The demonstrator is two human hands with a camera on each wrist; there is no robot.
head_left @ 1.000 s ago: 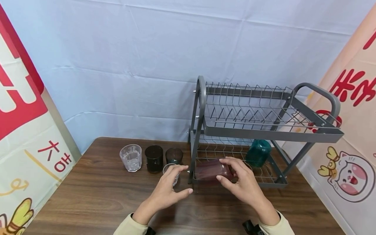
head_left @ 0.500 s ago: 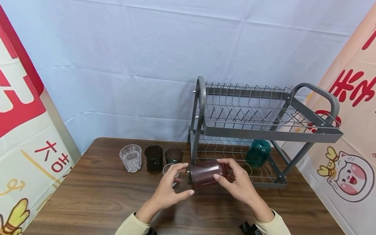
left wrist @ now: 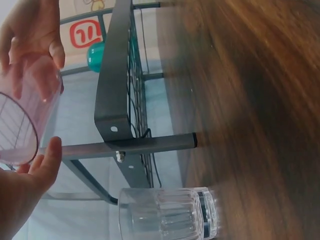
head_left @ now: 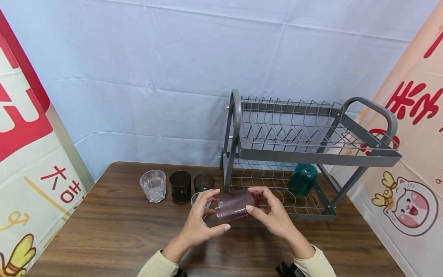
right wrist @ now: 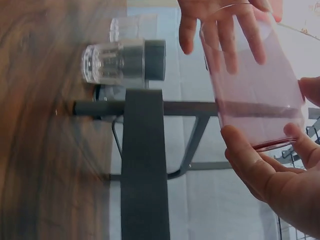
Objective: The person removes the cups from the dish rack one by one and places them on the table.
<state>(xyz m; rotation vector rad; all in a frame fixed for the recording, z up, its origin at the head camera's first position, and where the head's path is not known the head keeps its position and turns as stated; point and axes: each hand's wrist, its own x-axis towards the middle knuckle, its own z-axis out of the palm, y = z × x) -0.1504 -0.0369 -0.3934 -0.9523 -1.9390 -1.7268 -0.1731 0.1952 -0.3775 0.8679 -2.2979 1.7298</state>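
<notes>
A translucent pinkish-purple drinking glass (head_left: pixel 235 204) is held sideways in front of the dish rack's lower left corner. My right hand (head_left: pixel 273 213) grips it near its base, thumb in front and fingers behind. The glass's rim points toward my left hand (head_left: pixel 199 221), whose fingers are extended around that end, some showing through the glass in the right wrist view. Whether they press on it I cannot tell. A small clear glass (left wrist: pixel 165 214) stands on the table behind my left hand, partly hidden in the head view.
The grey two-tier dish rack (head_left: pixel 318 154) stands at the right, a teal glass (head_left: pixel 303 179) on its lower tier. Left of the rack, a clear faceted glass (head_left: pixel 153 186), a black glass (head_left: pixel 180 186) and a smoky dark glass (head_left: pixel 204 182) line the wooden table (head_left: pixel 114 227).
My right hand has brought the pinkish-purple glass leftward out from the rack's lower tier, to between my hands. The left hand has stayed nearly in place.
</notes>
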